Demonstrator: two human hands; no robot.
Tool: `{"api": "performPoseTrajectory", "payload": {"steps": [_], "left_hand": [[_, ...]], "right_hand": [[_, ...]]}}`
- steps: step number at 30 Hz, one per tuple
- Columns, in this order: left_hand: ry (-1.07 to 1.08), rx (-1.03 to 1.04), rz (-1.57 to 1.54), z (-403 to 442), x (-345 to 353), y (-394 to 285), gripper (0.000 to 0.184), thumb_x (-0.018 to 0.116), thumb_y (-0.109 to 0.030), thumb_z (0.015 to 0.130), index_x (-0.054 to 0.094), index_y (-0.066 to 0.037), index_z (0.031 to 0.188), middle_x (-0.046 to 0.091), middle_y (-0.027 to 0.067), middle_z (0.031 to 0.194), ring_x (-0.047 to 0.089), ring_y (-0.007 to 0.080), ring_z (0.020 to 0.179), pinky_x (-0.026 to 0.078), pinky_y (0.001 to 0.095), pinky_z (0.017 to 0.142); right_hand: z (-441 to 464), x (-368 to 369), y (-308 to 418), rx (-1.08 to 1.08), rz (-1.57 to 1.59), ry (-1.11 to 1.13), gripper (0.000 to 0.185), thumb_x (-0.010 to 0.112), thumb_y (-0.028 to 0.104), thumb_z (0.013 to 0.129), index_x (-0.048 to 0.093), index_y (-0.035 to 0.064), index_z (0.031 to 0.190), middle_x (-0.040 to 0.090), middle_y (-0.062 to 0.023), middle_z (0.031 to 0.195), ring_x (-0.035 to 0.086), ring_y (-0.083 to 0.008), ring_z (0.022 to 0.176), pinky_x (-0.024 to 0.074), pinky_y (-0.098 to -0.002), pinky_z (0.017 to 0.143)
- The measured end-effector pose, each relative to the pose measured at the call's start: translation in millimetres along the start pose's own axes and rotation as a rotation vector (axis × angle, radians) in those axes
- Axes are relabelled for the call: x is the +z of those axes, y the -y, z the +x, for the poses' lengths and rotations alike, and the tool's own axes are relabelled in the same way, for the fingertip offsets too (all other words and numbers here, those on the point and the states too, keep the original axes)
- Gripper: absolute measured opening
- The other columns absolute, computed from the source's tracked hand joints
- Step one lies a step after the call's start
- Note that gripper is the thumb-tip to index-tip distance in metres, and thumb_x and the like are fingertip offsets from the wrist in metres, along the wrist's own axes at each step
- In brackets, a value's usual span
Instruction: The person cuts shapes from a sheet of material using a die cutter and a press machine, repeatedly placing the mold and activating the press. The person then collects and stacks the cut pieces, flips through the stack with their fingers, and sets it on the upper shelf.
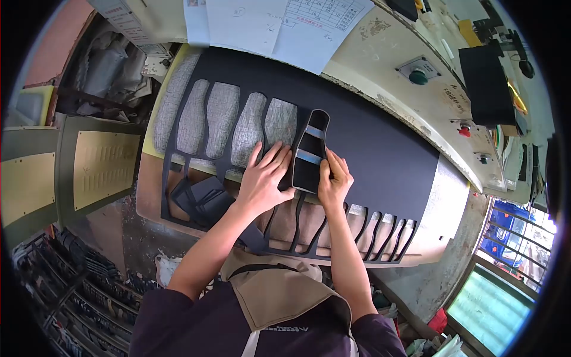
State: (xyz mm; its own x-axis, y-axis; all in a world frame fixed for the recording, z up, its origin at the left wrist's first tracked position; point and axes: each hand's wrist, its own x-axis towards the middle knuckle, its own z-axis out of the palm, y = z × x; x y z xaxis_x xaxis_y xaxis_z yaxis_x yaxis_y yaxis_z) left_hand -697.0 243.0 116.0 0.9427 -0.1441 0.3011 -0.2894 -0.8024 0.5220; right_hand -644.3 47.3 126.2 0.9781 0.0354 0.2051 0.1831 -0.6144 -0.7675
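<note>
A sole-shaped cutting die (309,144) with a metal rim and two bluish crossbars stands on the black sheet (380,149). My right hand (335,178) grips the right edge of the die near its lower end. My left hand (266,178) lies with fingers spread at the left of the die, its thumb near the lower left corner. Left of the die, sole-shaped openings in the sheet show a grey textured surface (221,113). Narrower openings run along the front edge. Several loose black cut pieces (205,199) lie in a pile left of my left hand.
Papers (256,27) hang over the back edge. A machine panel (404,65) with a green button (417,76) and a red knob (464,130) runs along the back right. Green cabinets (98,166) stand at left, a rack (83,291) at lower left.
</note>
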Motion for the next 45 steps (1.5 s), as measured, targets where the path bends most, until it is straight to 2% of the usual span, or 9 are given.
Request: {"api": "performPoseTrajectory", "payload": {"steps": [8, 11, 15, 17, 19, 22, 25, 37, 45], "left_hand": [[0.031, 0.028, 0.051, 35.6, -2.3, 2.6, 0.077, 0.082, -0.031, 0.078, 0.062, 0.009, 0.140, 0.064, 0.0185, 0.150, 0.047, 0.0329, 0.154, 0.024, 0.0594, 0.131], [-0.168, -0.037, 0.162, 32.5, 7.9, 6.2, 0.078, 0.084, -0.030, 0.078, 0.061, 0.010, 0.141, 0.062, 0.0200, 0.152, 0.044, 0.0365, 0.155, 0.023, 0.0588, 0.131], [-0.460, -0.060, 0.241, 2.8, 4.2, -30.1, 0.073, 0.085, -0.029, 0.079, 0.063, 0.008, 0.138, 0.064, 0.0225, 0.147, 0.053, 0.0418, 0.144, 0.037, 0.0533, 0.123], [-0.442, -0.024, -0.016, -18.2, 23.1, -45.4, 0.053, 0.083, -0.027, 0.082, 0.066, 0.003, 0.123, 0.070, 0.0202, 0.123, 0.065, 0.0400, 0.117, 0.050, 0.0481, 0.101], [-0.229, 0.094, -0.030, -15.1, 28.8, -63.1, 0.032, 0.080, -0.021, 0.085, 0.064, -0.004, 0.106, 0.067, 0.0143, 0.097, 0.062, 0.0361, 0.090, 0.049, 0.0459, 0.083], [-0.290, 0.059, 0.155, -28.5, 50.6, -78.3, 0.020, 0.076, -0.016, 0.086, 0.061, -0.007, 0.096, 0.062, 0.0108, 0.085, 0.059, 0.0331, 0.080, 0.048, 0.0438, 0.078], [-0.395, 0.078, 0.176, -1.2, 55.3, -69.3, 0.020, 0.075, -0.013, 0.084, 0.064, -0.005, 0.099, 0.065, 0.0108, 0.085, 0.060, 0.0324, 0.078, 0.050, 0.0430, 0.077], [-0.611, 0.096, 0.205, -11.8, 58.7, -66.9, 0.025, 0.071, -0.007, 0.081, 0.068, -0.001, 0.106, 0.068, 0.0113, 0.084, 0.059, 0.0322, 0.071, 0.052, 0.0416, 0.073], [-0.476, 0.000, 0.132, -6.5, 68.4, -57.6, 0.020, 0.072, -0.014, 0.088, 0.059, -0.004, 0.099, 0.064, 0.0130, 0.081, 0.063, 0.0376, 0.078, 0.052, 0.0470, 0.079]], "right_hand": [[35.3, 1.5, -12.3, -0.023, 0.050, 0.030, 0.036, 0.069, 0.004, 0.094, 0.075, -0.0023, 0.129, 0.076, -0.0182, 0.132, 0.074, -0.0340, 0.114, 0.0493, -0.0443, 0.112], [50.9, 4.3, -1.8, -0.285, -0.095, -0.226, 0.050, 0.071, 0.004, 0.092, 0.066, -0.0013, 0.141, 0.063, -0.0203, 0.150, 0.065, -0.0364, 0.131, 0.0465, -0.0447, 0.115], [84.4, -31.0, 49.3, -0.636, -0.331, -0.501, 0.072, 0.073, 0.005, 0.089, 0.047, -0.0016, 0.156, 0.042, -0.0239, 0.168, 0.049, -0.0398, 0.150, 0.0428, -0.0462, 0.119], [111.6, -48.5, 68.3, -0.704, -0.323, -0.422, 0.074, 0.072, 0.006, 0.090, 0.044, -0.0031, 0.157, 0.043, -0.0266, 0.167, 0.051, -0.0435, 0.146, 0.0426, -0.0467, 0.119], [100.7, -57.2, 65.9, -0.712, -0.305, -0.337, 0.072, 0.073, 0.009, 0.090, 0.046, -0.0027, 0.156, 0.046, -0.0265, 0.164, 0.055, -0.0441, 0.140, 0.0457, -0.0469, 0.115], [24.6, -68.7, 47.6, -0.667, -0.262, -0.190, 0.062, 0.074, 0.011, 0.089, 0.057, 0.0007, 0.147, 0.058, -0.0214, 0.152, 0.063, -0.0415, 0.127, 0.0536, -0.0463, 0.103], [-43.2, -63.9, -15.6, -0.570, -0.494, 0.002, 0.056, 0.076, 0.021, 0.091, 0.061, 0.0025, 0.142, 0.067, -0.0146, 0.123, 0.064, -0.0340, 0.104, 0.0540, -0.0428, 0.087], [-87.4, -51.6, -31.7, -0.524, -0.595, 0.058, 0.044, 0.071, 0.032, 0.095, 0.069, 0.0229, 0.139, 0.060, -0.0170, 0.123, 0.058, -0.0381, 0.105, 0.0528, -0.0458, 0.088], [-76.9, -37.4, -25.6, -0.423, -0.592, 0.047, 0.035, 0.068, 0.034, 0.094, 0.072, 0.0144, 0.122, 0.060, -0.0224, 0.123, 0.057, -0.0442, 0.105, 0.0526, -0.0525, 0.087]]}}
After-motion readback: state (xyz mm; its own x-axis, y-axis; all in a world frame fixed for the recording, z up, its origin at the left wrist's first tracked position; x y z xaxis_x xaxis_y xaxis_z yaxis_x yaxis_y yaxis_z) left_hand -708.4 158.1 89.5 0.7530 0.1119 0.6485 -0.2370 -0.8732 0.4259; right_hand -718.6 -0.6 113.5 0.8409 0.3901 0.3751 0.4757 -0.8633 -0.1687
